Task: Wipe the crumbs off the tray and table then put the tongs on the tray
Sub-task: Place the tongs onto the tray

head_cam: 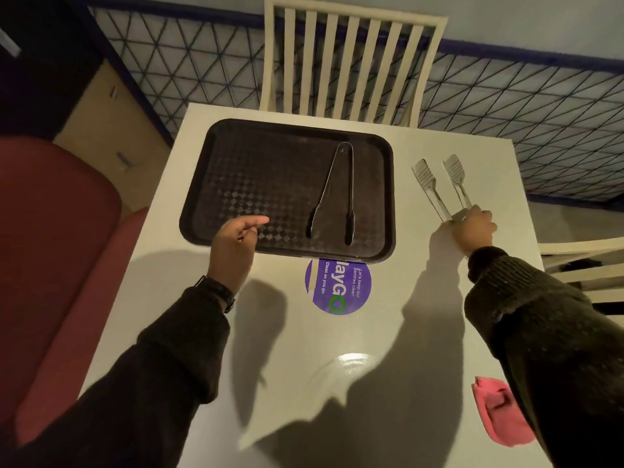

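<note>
A dark textured tray (236,170) lies at the far side of the white table (337,366). One pair of slim metal tongs (332,194) rests on the tray's right half, tips toward me. To the right of the tray, my right hand (474,228) is closed on the handle end of a second pair of tongs (439,184) with flat slotted heads, which point away from me. My left hand (234,243) hovers over the tray's near left edge, fingers loosely curled, holding nothing. A pink cloth (499,413) lies at the table's near right edge.
A round purple sticker (341,292) sits on the table just below the tray. A white slatted chair (347,59) stands at the far side, another chair (580,265) at the right. A red padded seat (57,248) lies left of the table.
</note>
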Motion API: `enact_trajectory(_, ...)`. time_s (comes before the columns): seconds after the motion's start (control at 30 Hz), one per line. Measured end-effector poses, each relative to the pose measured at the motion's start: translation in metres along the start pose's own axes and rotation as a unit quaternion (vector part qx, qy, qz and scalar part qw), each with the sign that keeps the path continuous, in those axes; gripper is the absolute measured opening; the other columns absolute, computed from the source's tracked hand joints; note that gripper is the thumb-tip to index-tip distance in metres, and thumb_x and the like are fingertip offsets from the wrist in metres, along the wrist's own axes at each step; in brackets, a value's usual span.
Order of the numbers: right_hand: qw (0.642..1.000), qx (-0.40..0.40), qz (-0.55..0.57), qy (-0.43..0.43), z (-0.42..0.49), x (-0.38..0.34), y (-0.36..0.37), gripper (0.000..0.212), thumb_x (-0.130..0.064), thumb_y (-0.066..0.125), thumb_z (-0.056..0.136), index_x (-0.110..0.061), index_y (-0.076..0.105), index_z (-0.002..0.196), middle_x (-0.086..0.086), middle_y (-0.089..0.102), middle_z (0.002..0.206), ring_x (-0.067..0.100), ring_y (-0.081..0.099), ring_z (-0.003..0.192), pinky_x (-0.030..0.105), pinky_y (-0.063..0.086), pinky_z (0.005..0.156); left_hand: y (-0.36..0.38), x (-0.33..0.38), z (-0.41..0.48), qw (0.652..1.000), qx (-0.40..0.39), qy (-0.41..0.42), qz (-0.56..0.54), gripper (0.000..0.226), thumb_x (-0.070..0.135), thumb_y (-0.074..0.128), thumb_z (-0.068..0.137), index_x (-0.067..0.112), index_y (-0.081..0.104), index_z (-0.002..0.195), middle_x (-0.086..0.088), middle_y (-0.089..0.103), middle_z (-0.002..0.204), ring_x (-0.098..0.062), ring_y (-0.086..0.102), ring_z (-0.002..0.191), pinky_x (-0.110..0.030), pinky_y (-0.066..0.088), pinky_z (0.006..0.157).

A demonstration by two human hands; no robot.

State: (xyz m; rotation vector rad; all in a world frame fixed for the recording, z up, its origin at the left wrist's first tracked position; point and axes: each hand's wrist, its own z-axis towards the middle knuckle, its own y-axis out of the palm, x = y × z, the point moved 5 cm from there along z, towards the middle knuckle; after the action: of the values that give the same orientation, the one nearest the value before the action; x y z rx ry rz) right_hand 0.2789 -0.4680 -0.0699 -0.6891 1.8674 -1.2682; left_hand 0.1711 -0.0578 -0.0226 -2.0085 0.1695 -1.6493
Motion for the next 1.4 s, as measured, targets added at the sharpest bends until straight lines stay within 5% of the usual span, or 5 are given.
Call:
enact_trajectory(0.33,0.946,0.011,-0.046,-0.321,-0.071,-0.083,-0.053,0.065,-0.018,0.065,0.086,-0.006,0.034,0.141,0.019,0.041,0.139,0.039,0.038,0.123,0.052,0.038,0.1,-0.034,0.066,0.007,0.982,-0.067,0.145,0.102,0.056,0.023,0.07,0.08,0.029,0.045,0.13,0.006,0.042,0.132,-0.01,0.035,0.123,-0.031,0.034,0.105)
enact_trajectory(0.53,0.836,-0.057,-0.147,-0.526,-0.145,-0.156,-0.055,0.074,-0.017,0.069,0.083,-0.01,0.03,0.146,0.014,0.038,0.146,0.033,0.034,0.131,0.041,0.028,0.11,-0.02,0.116,0.015,0.837,-0.174,0.31,0.416,0.113,0.05,0.073,0.067,0.026,-0.001,0.148,0.001,-0.003,0.159,-0.02,-0.007,0.146,-0.049,-0.011,0.116)
enact_trajectory(0.73,0.761,-0.073,-0.152,-0.626,-0.186,-0.19,-0.053,0.07,-0.019,0.065,0.085,-0.012,0.031,0.145,0.011,0.041,0.144,0.03,0.035,0.131,0.041,0.021,0.114,-0.02,0.083,0.022,0.784,-0.233,0.271,0.507,0.111,0.046,0.069,0.071,0.023,-0.007,0.147,-0.005,0.014,0.156,-0.027,0.01,0.144,-0.054,0.0,0.116)
enact_trajectory(0.93,0.769,-0.05,-0.103,-0.628,-0.191,-0.197,-0.055,0.074,-0.022,0.067,0.084,-0.015,0.028,0.146,0.009,0.037,0.15,0.027,0.03,0.14,0.038,0.005,0.116,-0.036,0.072,0.026,0.856,-0.213,0.251,0.399,0.098,0.038,0.071,0.071,0.029,0.01,0.147,0.0,0.033,0.144,-0.024,0.032,0.13,-0.041,0.026,0.108)
enact_trajectory(1.4,0.969,-0.084,-0.014,-0.232,-0.15,-0.072,0.045,0.063,-0.046,0.042,0.094,-0.015,0.026,0.147,0.011,0.02,0.157,0.035,0.016,0.143,0.052,0.018,0.116,-0.014,0.009,0.09,0.956,-0.059,-0.101,0.27,0.098,0.047,0.071,0.071,0.016,0.017,0.146,-0.015,0.03,0.147,-0.037,0.03,0.134,-0.051,0.028,0.11)
